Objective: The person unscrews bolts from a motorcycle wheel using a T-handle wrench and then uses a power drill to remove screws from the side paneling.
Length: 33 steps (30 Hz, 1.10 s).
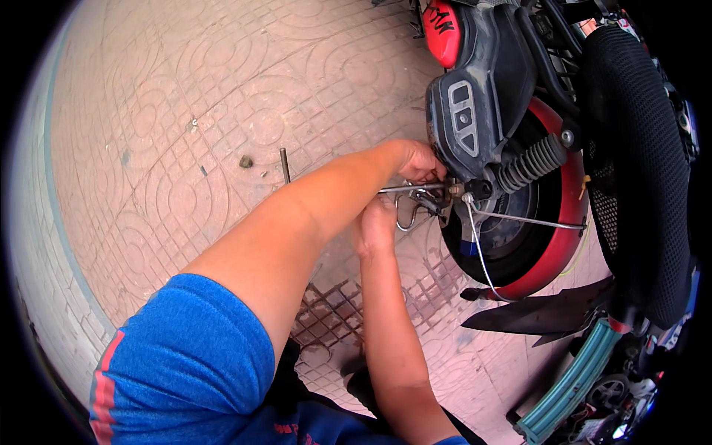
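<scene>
My left hand [419, 159] has its fingers bent at the hub end of the scooter's rear wheel, just under the dark plastic side panel [463, 119]; what they hold is hidden. My right hand [377, 215] is closed on the left end of a steel bar tool [408, 188], beneath my left forearm. The bar reaches a nut and bolt [455, 189] beside the coil shock absorber [530, 165]. A bent metal stand [406, 219] is behind my right hand. Two thin stays cross the red-fendered wheel [567, 236] from the hub.
A loose metal tube [284, 165] and small stone [245, 161] lie on patterned paving [185, 89]. A black mesh seat [634, 148] fills the right. Below are a dark plastic flap [526, 315] and more vehicle parts with a teal piece [567, 374]. A drain grate pattern [319, 319] shows between my arms.
</scene>
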Tool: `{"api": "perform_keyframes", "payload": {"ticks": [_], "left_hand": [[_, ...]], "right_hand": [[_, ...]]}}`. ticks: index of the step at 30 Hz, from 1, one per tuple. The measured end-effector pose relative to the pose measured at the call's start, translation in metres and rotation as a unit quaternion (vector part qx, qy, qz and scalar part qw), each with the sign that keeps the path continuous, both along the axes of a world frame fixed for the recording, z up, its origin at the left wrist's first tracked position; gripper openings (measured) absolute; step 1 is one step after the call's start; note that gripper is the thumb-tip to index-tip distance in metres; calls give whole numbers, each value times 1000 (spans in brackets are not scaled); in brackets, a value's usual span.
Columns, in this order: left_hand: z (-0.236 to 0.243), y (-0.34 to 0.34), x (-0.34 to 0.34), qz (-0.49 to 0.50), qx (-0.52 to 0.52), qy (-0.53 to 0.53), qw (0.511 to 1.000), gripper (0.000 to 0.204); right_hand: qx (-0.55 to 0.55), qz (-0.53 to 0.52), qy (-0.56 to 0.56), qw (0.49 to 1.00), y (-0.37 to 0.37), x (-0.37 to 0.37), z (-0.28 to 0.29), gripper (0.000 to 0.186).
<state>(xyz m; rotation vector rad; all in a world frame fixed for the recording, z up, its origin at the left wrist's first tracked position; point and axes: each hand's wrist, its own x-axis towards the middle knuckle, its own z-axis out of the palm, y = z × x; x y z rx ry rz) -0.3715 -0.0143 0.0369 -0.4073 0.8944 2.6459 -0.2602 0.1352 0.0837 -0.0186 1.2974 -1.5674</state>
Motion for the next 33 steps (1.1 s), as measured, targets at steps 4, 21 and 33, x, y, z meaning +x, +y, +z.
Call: {"api": "perform_keyframes", "payload": {"ticks": [4,21,33], "left_hand": [[-6,5,5,6,4,-15,1000,8],[10,7,24,91,-83,10,992,9],[14,15,21,151,-280,43,947,27]], "right_hand": [[72,36,24,996,8,18,24,18],[196,156,40,967,97,58,-13,29],[222,148,18,964,103,57,-12,27]]}}
